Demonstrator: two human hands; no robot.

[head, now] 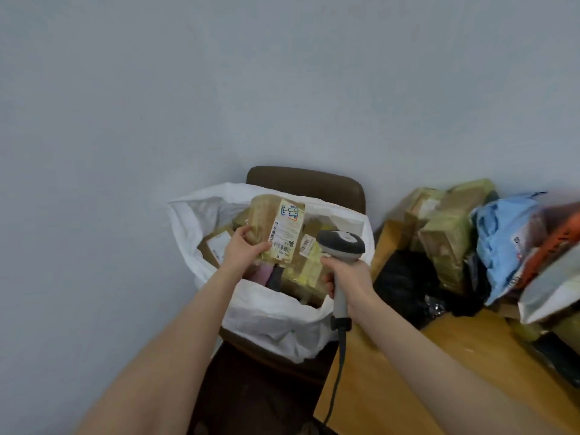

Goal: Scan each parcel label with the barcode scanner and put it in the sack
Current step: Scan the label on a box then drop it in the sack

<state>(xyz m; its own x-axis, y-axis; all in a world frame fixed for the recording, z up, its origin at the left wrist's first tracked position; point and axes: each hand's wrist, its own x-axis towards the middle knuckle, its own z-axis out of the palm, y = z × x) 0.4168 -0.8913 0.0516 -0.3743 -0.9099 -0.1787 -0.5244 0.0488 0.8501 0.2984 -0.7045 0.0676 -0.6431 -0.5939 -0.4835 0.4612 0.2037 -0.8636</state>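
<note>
One brown, tape-wrapped cardboard parcel [262, 215] is held above the open mouth of the white plastic sack [270, 315], gripped at its lower edge by the left hand [243, 249] so that its white label [284, 230] faces up, seemingly for scanning. The grey handheld barcode scanner [340, 246] is clasped by the right hand [348, 284] just beside it, head towards the label.

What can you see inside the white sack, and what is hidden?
Brown parcels with white labels fill the sack, plus something pink. The parcel held in the left hand covers some; deeper layers are hidden.
</note>
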